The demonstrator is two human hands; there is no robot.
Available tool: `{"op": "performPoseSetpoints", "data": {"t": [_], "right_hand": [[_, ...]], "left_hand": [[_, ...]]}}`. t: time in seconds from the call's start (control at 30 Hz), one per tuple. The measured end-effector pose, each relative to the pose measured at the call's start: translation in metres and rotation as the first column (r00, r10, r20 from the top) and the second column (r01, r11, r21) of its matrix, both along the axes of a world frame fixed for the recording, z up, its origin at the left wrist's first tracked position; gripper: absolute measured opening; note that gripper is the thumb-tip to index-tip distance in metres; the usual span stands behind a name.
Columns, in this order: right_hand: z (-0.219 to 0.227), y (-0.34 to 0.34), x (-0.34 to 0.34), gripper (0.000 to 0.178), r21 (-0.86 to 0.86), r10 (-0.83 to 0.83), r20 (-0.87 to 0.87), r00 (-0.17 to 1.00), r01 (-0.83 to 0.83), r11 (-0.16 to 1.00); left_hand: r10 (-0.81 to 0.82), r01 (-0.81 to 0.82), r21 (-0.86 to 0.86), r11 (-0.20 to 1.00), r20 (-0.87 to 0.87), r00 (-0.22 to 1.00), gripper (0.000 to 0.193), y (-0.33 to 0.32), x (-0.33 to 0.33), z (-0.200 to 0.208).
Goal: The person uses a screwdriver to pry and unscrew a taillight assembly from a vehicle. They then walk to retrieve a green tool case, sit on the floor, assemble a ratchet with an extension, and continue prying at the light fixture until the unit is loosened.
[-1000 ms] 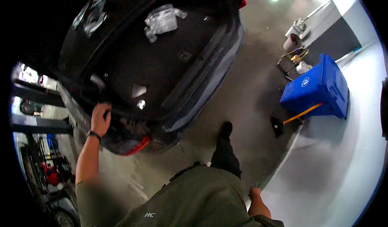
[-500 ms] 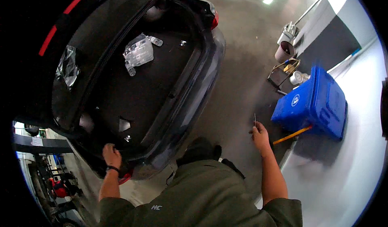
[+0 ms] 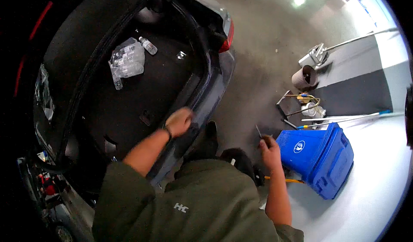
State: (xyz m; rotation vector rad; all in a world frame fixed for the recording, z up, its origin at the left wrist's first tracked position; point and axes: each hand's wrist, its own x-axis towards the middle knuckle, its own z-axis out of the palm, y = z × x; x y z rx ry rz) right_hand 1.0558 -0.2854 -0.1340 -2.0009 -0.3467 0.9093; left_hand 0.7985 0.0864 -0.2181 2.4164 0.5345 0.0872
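Thin rod (image 3: 258,131) in right hand (image 3: 269,148), clear of trunk (image 3: 142,100)

Rod's lower end hidden by the fingers, which close on it; its kind hard to make out. Upper end points away, beyond the trunk's rear edge. Left hand (image 3: 178,122) blurred at that edge, fingers curled, forearm (image 3: 148,151) slanting across the near corner; cannot tell whether it grips anything. Trunk's left side fades into darkness.

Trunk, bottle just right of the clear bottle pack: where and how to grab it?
Likely mid-body on the bottle, from above and the right: it lies on its side, narrow and rounded, with the clear bottle pack crowding its left.
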Motion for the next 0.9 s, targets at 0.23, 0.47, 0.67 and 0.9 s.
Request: {"op": "performPoseSetpoints", "data": {"t": [0.23,0.47,0.67,0.9], "right_hand": [[0.006,0.131,0.118,0.032,0.106,0.111,0.006,0.994,-0.111,0.988],[0.009,0.257,0.195,0.032,0.247,0.374,0.2,0.905,-0.416,0.875],[0.0,0.348,0.239,0.032,0.282,0.517,0.126,0.846,-0.531,0.799],[0.008,0.384,0.225,0.03,0.265,0.414,0.371,0.831,-0.522,0.811]], "left_hand": [[0.053,-0.109,0.204,0.973,0.262,0.964,0.05,0.126,0.264,0.093],[0.347,-0.358,0.132,0.924,0.102,0.932,0.064,0.133,0.304,0.076],[0.301,-0.318,0.318,0.893,0.103,0.948,0.063,0.141,0.308,0.074],[0.255,-0.278,0.264,0.924,0.119,0.96,0.063,0.159,0.296,0.056]]}}
